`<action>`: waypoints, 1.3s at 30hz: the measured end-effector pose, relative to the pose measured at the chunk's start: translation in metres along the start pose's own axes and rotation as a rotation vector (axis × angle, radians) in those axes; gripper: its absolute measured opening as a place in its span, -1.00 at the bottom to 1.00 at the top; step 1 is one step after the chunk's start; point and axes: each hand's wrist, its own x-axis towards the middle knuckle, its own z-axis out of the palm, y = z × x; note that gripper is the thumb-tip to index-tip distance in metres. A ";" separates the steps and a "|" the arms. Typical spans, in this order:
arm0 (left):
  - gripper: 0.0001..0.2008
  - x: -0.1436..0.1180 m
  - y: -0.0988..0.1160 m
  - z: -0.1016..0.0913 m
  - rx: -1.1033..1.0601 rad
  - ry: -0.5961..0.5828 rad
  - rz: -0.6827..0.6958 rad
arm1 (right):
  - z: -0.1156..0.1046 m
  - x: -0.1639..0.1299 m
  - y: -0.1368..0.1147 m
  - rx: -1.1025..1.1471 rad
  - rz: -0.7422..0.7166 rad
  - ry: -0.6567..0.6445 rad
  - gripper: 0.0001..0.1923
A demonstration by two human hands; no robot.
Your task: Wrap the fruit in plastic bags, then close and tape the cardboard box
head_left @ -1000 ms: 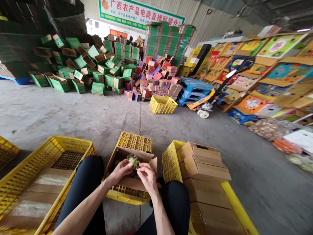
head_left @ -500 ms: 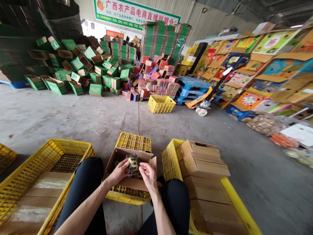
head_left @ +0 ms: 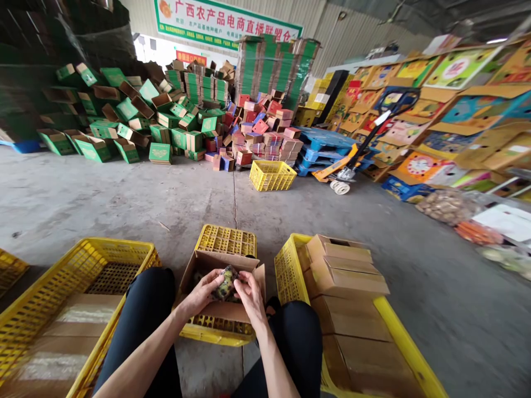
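Note:
Between my hands is a small plastic-wrapped packet (head_left: pixel 226 283), yellow-green with dark spots; its contents are too small to name. My left hand (head_left: pixel 206 291) pinches the packet's left side. On the right side, my right hand (head_left: pixel 249 293) has its fingers closed on the packet's edge. Both hands are over an open cardboard box (head_left: pixel 232 312), whose inside is mostly hidden by them. The box rests on an upturned yellow crate (head_left: pixel 226 239) between my knees.
To my left stands a yellow crate (head_left: pixel 120 249) with taped cartons inside. At my right another yellow crate (head_left: pixel 286 271) holds several brown cartons (head_left: pixel 352 315). Farther off are a yellow crate (head_left: pixel 272 177), a pallet jack (head_left: pixel 352 160), blue pallets (head_left: pixel 321 141) and heaped green boxes (head_left: pixel 160 152).
My right hand has moved in and taken hold of the packet, which only my left hand held before. The packet has tilted and sits slightly lower.

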 end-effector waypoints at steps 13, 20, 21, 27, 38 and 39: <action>-0.43 0.008 -0.008 -0.011 0.078 0.136 -0.093 | -0.008 0.001 -0.009 0.034 -0.090 0.047 -0.48; -0.35 0.008 -0.008 -0.011 -0.048 0.160 -0.065 | -0.006 -0.003 -0.010 0.232 -0.030 0.100 -0.53; -0.35 0.008 -0.007 -0.010 -0.052 0.159 -0.038 | -0.006 -0.004 -0.010 0.269 -0.015 0.105 -0.53; -0.42 0.009 -0.004 -0.007 -0.012 0.145 0.037 | -0.004 -0.003 -0.012 0.350 0.035 0.133 -0.49; -0.42 0.007 -0.002 -0.009 0.071 0.254 0.124 | -0.006 -0.004 -0.016 0.220 0.080 0.065 -0.40; -0.43 0.006 -0.002 -0.008 0.088 0.234 0.125 | -0.006 -0.005 -0.016 0.230 0.105 0.051 -0.39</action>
